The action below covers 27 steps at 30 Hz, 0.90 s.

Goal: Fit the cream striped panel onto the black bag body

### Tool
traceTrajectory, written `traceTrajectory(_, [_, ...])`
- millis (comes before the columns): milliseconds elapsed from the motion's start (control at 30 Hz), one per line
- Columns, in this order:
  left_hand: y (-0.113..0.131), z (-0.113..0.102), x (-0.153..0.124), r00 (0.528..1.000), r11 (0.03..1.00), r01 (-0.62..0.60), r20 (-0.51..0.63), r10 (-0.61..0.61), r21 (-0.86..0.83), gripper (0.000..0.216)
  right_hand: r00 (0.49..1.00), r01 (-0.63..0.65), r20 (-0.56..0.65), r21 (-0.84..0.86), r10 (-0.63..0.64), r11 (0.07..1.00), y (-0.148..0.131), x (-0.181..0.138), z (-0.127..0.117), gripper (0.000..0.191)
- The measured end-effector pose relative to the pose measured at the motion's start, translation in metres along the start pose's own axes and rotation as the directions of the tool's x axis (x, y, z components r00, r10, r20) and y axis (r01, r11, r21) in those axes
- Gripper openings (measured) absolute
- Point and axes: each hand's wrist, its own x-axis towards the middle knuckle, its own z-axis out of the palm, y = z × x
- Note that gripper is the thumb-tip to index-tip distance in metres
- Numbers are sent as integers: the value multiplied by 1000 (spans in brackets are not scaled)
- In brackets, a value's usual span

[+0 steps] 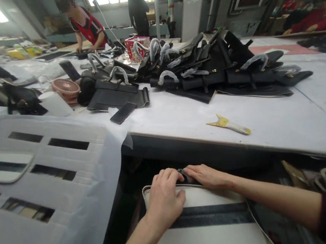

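Observation:
Below the table's front edge lies a white panel with a dark stripe (210,231). My left hand (164,199) rests on its top left part, fingers curled over the upper edge. My right hand (207,176) lies at the top edge beside it, fingers bent. Between the fingertips of both hands sits a small dark piece (186,175), pinched at the panel's rim. What that piece is I cannot make out.
A white-covered table (276,119) carries a yellow-tipped scraper (229,125), a phone (122,113) and a heap of black bags with wrapped handles (203,64). A white sheet with cut-out slots (46,159) hangs at left. People work at the back and far right.

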Motion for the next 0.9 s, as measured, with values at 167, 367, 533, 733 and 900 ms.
traceTrajectory(167, [-14,-4,9,984,998,51,168,-59,48,15,1000,12,17,-73,-10,997,1,0,0,49])
traceTrajectory(367, [-20,-1,5,985,1000,14,170,-12,-10,16,999,52,19,-234,-49,971,1,1,4,41])
traceTrajectory(533, [-26,-6,-2,986,1000,10,167,-5,-29,12,999,41,-8,-293,-45,955,-8,5,9,47])
traceTrajectory(733, [-27,-9,-2,988,1000,10,157,-8,-9,7,996,86,7,-367,-90,926,-26,11,15,55])
traceTrajectory(900, [-43,-28,-1,977,990,25,213,6,-142,13,992,128,39,-331,-122,935,-38,17,18,55])
